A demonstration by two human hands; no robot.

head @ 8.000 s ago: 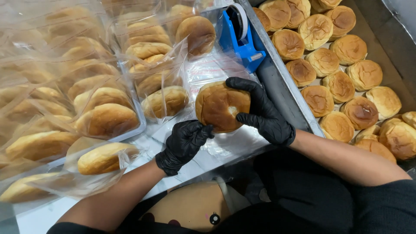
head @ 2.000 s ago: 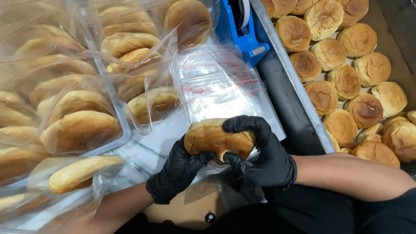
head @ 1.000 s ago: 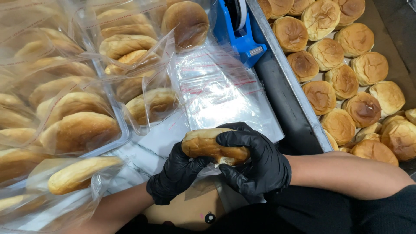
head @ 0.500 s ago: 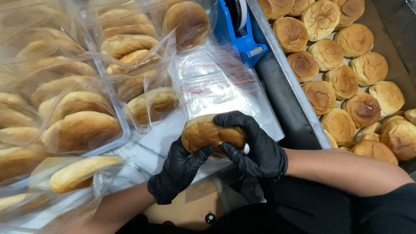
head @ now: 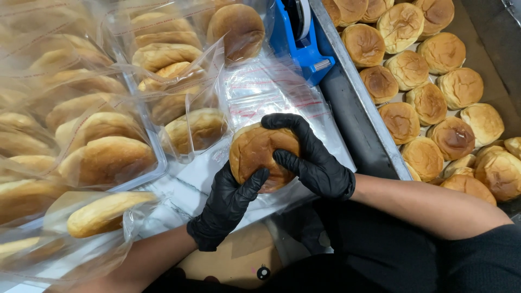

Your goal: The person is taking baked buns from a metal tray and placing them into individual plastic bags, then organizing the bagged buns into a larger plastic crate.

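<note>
A round golden-brown bun (head: 259, 153) is held between both my hands, its top facing up toward me. My left hand (head: 227, 209) in a black glove grips its lower left edge. My right hand (head: 313, 159), also gloved in black, wraps over its right side with fingers across the top. The bun hovers above a stack of clear plastic bags (head: 260, 89) lying flat on the white table.
Bagged buns (head: 103, 157) fill clear bins on the left. A blue tape dispenser (head: 300, 38) stands at the top centre. A metal tray (head: 353, 116) on the right holds several loose buns (head: 429, 103). One bagged bun (head: 106, 211) lies near my left forearm.
The bun has tipped from lying edge-on between my hands to showing its round top, and it has risen slightly over the bags. My fingers have shifted around it.
</note>
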